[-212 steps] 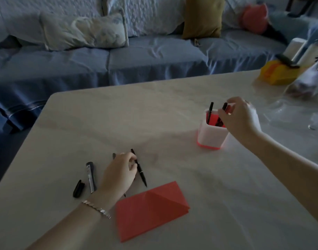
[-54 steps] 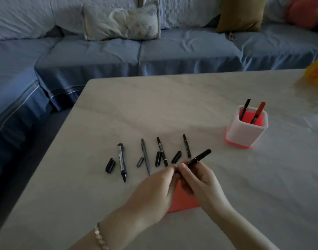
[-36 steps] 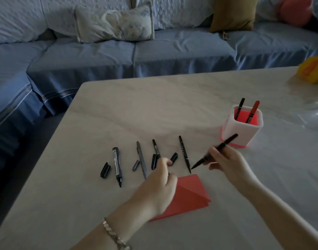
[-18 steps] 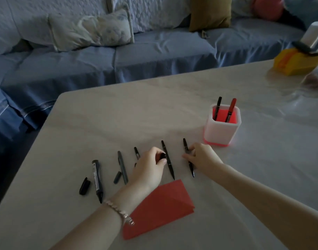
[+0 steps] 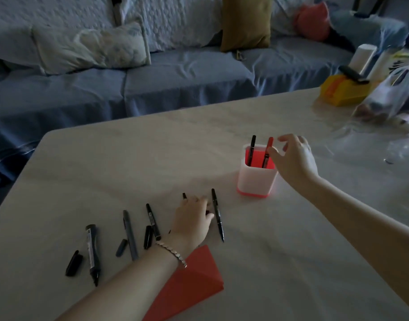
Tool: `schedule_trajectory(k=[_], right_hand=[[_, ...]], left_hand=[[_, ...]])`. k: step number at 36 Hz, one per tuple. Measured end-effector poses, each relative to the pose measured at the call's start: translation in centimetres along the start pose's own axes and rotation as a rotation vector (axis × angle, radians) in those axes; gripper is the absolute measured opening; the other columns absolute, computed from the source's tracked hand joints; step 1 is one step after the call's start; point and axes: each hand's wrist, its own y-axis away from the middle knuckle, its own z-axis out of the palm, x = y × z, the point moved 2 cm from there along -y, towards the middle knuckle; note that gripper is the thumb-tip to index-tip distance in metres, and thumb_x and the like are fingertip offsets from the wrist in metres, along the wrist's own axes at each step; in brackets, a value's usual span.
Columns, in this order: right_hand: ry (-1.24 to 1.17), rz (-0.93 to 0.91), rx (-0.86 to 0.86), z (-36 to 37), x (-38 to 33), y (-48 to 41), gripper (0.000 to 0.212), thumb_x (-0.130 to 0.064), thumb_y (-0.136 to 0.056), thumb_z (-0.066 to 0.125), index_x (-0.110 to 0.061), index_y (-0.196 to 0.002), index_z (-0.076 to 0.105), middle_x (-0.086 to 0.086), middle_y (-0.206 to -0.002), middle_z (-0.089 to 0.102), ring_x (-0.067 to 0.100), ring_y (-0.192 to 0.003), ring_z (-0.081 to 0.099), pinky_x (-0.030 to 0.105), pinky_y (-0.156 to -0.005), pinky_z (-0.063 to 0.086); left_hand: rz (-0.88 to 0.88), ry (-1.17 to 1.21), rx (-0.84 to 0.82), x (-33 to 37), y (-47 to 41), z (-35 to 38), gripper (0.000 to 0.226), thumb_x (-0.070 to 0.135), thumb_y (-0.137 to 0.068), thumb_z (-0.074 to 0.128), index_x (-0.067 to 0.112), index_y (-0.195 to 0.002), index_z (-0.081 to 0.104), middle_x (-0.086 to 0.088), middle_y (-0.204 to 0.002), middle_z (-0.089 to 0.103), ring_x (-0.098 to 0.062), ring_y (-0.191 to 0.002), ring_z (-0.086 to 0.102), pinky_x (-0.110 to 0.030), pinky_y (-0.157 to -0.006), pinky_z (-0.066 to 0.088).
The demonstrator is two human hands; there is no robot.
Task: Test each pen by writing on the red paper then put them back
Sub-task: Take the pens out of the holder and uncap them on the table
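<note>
Pens in a loose row on the table (image 5: 106, 158). Far left, marker (image 5: 92, 250), with big cap (image 5: 73, 262) just left of it. Next, grey pen (image 5: 130, 235), with grey cap (image 5: 121, 247) beside it. Then slim pen (image 5: 153, 221), with black cap (image 5: 147, 237) against its left side.

Palm down on the table between slim pen and right pen (image 5: 217, 214), the left hand (image 5: 191, 222), lying over most of the covered pen (image 5: 184, 195), only its far end showing past the knuckles. Fingers curled down, something small and dark at the fingertips; held or not, cannot tell.

Folded red paper (image 5: 189, 286) flat near the table's front edge, left forearm crossing above one corner, well apart from the right hand (image 5: 293, 158).

That hand raised beside the cup (image 5: 255, 181), fingers spread and loose, gripping nothing. Thumb just beside the red pen (image 5: 269, 145), contact unclear. Upright in the cup's left side, black pen (image 5: 252, 149); red pen to its right.
</note>
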Motion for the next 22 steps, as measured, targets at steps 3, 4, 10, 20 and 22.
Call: schedule_trajectory(k=[3, 4, 10, 20, 22], right_hand=[[-0.010, 0.101, -0.073, 0.5, 0.9, -1.9, 0.051, -0.035, -0.086, 0.058, -0.009, -0.129, 0.048, 0.016, -0.130, 0.046, 0.031, -0.122, 0.044, 0.042, -0.097, 0.042], [-0.030, 0.119, -0.092, 0.7, 1.0, -2.3, 0.050, -0.037, -0.084, 0.060, -0.010, -0.125, 0.051, 0.016, -0.130, 0.046, 0.031, -0.119, 0.046, 0.041, -0.095, 0.043], [-0.131, 0.057, -0.059, 1.3, 0.5, -2.7, 0.018, -0.027, -0.083, 0.064, -0.012, -0.092, 0.068, 0.014, -0.102, 0.064, 0.025, -0.096, 0.056, 0.030, -0.074, 0.042], [-0.392, -0.454, 0.171, -3.4, -4.9, 8.4, 0.015, -0.008, -0.074, 0.073, -0.010, -0.089, 0.072, 0.003, -0.088, 0.056, -0.012, -0.079, 0.052, -0.001, -0.068, 0.038], [-0.388, -0.570, 0.125, -2.3, -5.7, 11.7, 0.018, -0.009, -0.072, 0.073, -0.005, -0.089, 0.073, 0.004, -0.087, 0.055, -0.016, -0.084, 0.050, -0.001, -0.072, 0.038]], left_hand=[[0.014, 0.002, 0.046, 0.2, 0.6, -0.6, 0.036, 0.028, -0.094, 0.044, 0.018, -0.128, 0.041, -0.004, -0.124, 0.048, -0.022, -0.118, 0.040, -0.031, -0.097, 0.036], [0.039, 0.005, 0.059, 0.3, 0.8, -0.9, 0.037, 0.027, -0.094, 0.043, 0.018, -0.130, 0.038, -0.003, -0.124, 0.047, -0.022, -0.117, 0.038, -0.030, -0.099, 0.034], [0.092, 0.084, 0.056, 0.7, 2.3, -2.8, 0.042, 0.022, -0.094, 0.041, 0.020, -0.135, 0.032, -0.002, -0.126, 0.044, -0.019, -0.120, 0.035, -0.028, -0.102, 0.031], [-0.093, 0.643, 0.040, 0.1, 5.8, -5.0, 0.029, 0.028, -0.095, 0.039, 0.014, -0.090, 0.064, -0.001, -0.090, 0.068, -0.010, -0.087, 0.061, -0.021, -0.075, 0.046], [-0.204, 0.944, -0.079, 0.2, 6.3, -5.2, 0.035, 0.032, -0.097, 0.036, 0.017, -0.085, 0.065, 0.003, -0.081, 0.070, -0.005, -0.076, 0.064, -0.023, -0.067, 0.049]])
